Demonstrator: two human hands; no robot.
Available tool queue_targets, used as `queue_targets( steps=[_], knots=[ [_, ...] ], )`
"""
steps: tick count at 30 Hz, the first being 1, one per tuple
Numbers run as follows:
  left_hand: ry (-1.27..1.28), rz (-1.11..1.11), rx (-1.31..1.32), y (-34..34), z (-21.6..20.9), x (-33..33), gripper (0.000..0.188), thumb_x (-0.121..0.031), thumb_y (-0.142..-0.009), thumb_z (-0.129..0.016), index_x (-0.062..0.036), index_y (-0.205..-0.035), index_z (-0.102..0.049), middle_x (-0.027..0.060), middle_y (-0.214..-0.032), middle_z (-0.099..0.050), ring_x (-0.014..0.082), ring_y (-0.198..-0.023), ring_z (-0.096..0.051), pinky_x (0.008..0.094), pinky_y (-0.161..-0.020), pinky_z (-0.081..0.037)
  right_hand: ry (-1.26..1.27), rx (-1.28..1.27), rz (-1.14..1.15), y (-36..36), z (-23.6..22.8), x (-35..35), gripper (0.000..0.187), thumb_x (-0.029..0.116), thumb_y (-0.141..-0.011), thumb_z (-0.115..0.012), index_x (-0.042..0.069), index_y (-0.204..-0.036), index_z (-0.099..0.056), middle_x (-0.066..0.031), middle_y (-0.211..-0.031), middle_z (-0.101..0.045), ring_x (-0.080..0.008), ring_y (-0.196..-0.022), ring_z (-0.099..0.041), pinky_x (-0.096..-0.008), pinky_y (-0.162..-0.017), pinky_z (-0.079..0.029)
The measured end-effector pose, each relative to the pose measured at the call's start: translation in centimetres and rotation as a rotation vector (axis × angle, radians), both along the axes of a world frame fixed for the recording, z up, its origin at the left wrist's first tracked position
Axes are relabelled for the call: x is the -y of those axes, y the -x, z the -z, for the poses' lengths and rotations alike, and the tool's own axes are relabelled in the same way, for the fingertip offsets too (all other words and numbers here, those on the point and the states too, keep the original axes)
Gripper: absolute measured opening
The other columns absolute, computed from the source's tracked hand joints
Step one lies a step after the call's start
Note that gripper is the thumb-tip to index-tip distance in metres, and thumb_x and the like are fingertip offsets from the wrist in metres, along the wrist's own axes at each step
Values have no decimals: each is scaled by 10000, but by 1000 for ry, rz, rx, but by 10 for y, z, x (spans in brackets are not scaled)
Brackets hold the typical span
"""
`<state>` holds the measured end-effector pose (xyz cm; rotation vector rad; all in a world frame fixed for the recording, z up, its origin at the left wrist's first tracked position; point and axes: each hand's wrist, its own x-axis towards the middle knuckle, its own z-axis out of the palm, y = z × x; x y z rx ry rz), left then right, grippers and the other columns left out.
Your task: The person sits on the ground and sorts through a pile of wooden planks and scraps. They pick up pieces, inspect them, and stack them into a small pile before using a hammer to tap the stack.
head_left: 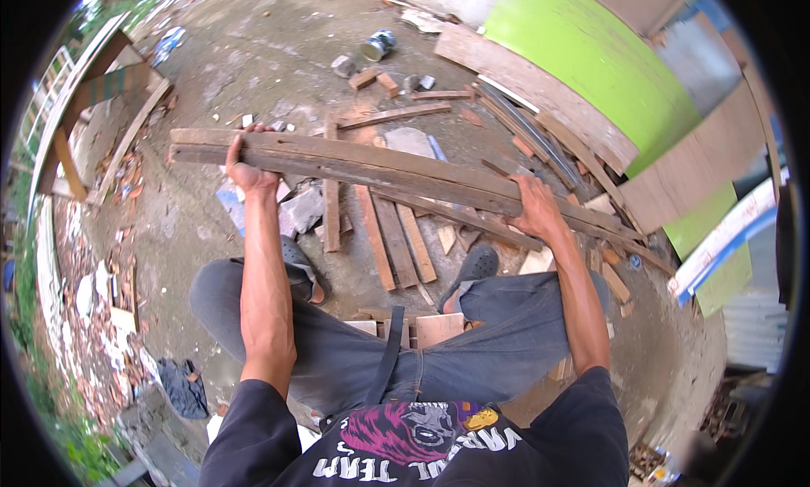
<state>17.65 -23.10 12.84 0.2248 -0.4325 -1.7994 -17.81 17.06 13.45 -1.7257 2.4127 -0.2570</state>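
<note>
One broad yard of rough, stained concrete is spread beneath and around the grip. Well beyond the right hand, toward the upper right, a smooth lime-green panel is seen, with a flat brown board lying along its nearer edge. Across both hands, a long weathered timber beam is held, apparently clear of the ground, slanting down toward the right; its grey-brown faces are straight, grainy and darkly streaked. Whether it is a single beam or two lengths laid together cannot be told. Just below the grip, several narrow wooden planks are strewn, reddish-brown to grey, square-edged and of uneven length. As far as can be judged, only the beam has been taken up; the planks are left loose, and none is seen joined to another. Near its left end, the beam is gripped by the left hand, fingers curled over the upper edge; farther along, it is clasped by the right hand, also closed around it. Beyond the grip, a cylindrical metal can is tipped on its side, near small, blocky reddish-brown pieces.
</note>
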Motion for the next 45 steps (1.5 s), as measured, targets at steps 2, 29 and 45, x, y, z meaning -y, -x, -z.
queue_targets(
  steps=[2, 29, 45],
  knots=[
    [-38, 15, 11, -1, 2, -1, 299, -138, -827, -587, -33, -1100, -527, 154, -965, -606, 307, -929, -595, 506, -916, -484, -44, 69, -10, -6, -10, -6, 1079, 413, -549, -907, 98, -1411, -340, -232, -1281, -521, -416, -1236, -467, -526, -1006, -368],
    [-285, 141, 195, 48, 125, -30, 198, -98, -843, -525, -60, -1037, -506, 95, -894, -585, 270, -862, -576, 465, -884, -489, -567, 194, 227, 49, 59, -36, 790, 256, -742, -802, 100, -1406, -404, -210, -1297, -565, -381, -1224, -516, -459, -996, -439],
    [-322, 121, 395, 98, 57, -27, 190, -219, -914, -515, -38, -955, -554, 137, -918, -613, 313, -919, -605, 479, -927, -463, -359, 87, 154, 65, 134, -35, 847, 425, -698, -820, 56, -1347, -418, -229, -1311, -506, -413, -1224, -489, -496, -1020, -405]
  ],
)
